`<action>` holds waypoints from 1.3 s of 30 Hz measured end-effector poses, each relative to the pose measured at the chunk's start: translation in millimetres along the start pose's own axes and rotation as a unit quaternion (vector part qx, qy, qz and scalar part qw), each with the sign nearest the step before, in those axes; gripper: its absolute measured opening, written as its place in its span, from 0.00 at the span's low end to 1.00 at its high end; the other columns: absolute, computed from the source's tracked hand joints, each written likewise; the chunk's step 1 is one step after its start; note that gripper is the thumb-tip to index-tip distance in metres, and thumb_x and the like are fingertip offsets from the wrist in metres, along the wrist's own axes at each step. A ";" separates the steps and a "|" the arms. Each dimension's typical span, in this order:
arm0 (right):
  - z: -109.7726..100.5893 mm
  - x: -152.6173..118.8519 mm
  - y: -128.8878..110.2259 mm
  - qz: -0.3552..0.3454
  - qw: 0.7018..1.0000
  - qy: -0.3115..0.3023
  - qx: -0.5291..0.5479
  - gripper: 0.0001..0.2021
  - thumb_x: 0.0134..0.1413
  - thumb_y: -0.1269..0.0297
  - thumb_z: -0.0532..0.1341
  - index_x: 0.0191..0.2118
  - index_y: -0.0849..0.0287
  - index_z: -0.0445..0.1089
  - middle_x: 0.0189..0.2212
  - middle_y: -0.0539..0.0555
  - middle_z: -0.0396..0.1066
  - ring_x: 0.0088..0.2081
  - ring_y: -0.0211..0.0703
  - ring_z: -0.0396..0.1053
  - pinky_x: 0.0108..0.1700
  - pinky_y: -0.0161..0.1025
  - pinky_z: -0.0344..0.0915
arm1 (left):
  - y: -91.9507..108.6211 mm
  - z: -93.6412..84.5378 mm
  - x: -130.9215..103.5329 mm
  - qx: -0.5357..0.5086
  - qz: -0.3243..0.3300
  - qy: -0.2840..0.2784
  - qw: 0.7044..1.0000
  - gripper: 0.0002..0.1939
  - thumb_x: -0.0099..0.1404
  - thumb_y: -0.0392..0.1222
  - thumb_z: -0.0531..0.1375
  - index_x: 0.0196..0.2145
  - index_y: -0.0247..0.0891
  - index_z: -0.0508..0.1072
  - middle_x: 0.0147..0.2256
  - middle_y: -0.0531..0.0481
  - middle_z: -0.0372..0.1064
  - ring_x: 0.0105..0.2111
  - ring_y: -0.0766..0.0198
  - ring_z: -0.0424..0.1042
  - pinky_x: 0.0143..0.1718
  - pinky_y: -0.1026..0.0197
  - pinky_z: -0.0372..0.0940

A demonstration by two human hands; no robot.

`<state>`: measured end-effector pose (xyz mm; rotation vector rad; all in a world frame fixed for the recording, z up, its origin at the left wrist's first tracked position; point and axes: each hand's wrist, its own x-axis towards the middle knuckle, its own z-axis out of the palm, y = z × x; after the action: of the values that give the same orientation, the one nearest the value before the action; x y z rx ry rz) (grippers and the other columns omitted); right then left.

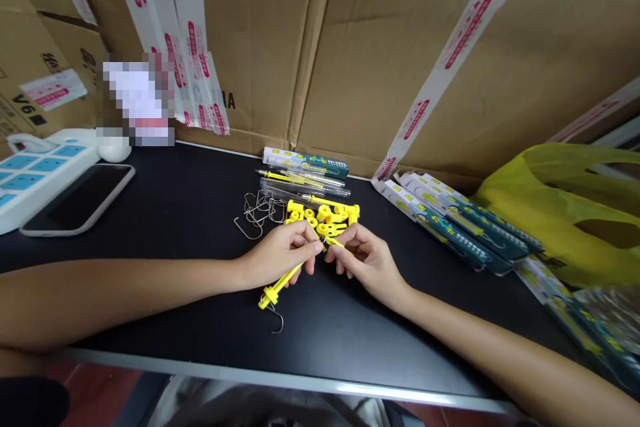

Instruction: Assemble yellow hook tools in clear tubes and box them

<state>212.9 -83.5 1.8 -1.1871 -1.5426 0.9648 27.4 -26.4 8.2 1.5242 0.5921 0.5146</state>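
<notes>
My left hand (277, 252) is closed around a yellow plastic rod (287, 278) that slants down toward the table's front. The rod's lower end has a yellow collar and a bent metal hook (279, 321). Between finger and thumb, my right hand (371, 261) pinches a small yellow plastic piece (333, 241). The two held parts meet at a small dark metal bit between my fingertips; whether they are joined I cannot tell. Just beyond my hands lies a pile of yellow plastic parts (325, 213), with several bent wire hooks (253, 213) to its left.
Clear tubes (327, 189) and a printed box (305, 160) lie behind the pile. More boxes (440, 220) and a yellow bag (565, 207) are at right. A phone (80, 200) and power strip (45, 173) sit at left. Cardboard cartons (350, 47) stand behind.
</notes>
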 end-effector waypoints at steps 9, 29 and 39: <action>-1.0 -0.7 1.8 -0.041 0.996 0.011 -0.075 0.08 0.56 0.61 0.60 0.30 0.58 0.63 0.22 0.49 0.68 0.24 0.35 0.64 0.27 0.33 0.61 | -0.4 0.2 -0.3 0.010 0.001 -0.002 1.000 0.13 0.64 0.50 0.55 0.31 0.38 0.59 0.22 0.57 0.66 0.13 0.74 0.61 0.11 0.71 0.57; -0.3 -0.6 1.6 -0.045 0.996 0.022 -0.076 0.11 0.55 0.58 0.60 0.28 0.58 0.62 0.20 0.47 0.64 0.22 0.35 0.61 0.26 0.34 0.59 | -0.7 0.7 -0.5 0.020 0.004 0.004 1.000 0.12 0.64 0.49 0.55 0.30 0.38 0.59 0.22 0.57 0.66 0.12 0.75 0.61 0.12 0.72 0.56; -1.1 0.9 -0.1 -0.049 0.994 0.030 -0.089 0.09 0.55 0.58 0.60 0.30 0.58 0.64 0.22 0.48 0.64 0.23 0.35 0.62 0.26 0.33 0.60 | 0.0 0.7 -1.4 0.025 0.002 0.000 1.000 0.12 0.65 0.48 0.53 0.31 0.38 0.59 0.23 0.57 0.65 0.13 0.75 0.60 0.12 0.73 0.56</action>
<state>213.8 -82.5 2.4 -1.2390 -1.6492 0.7339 26.8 -27.9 8.2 1.5725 0.6054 0.5057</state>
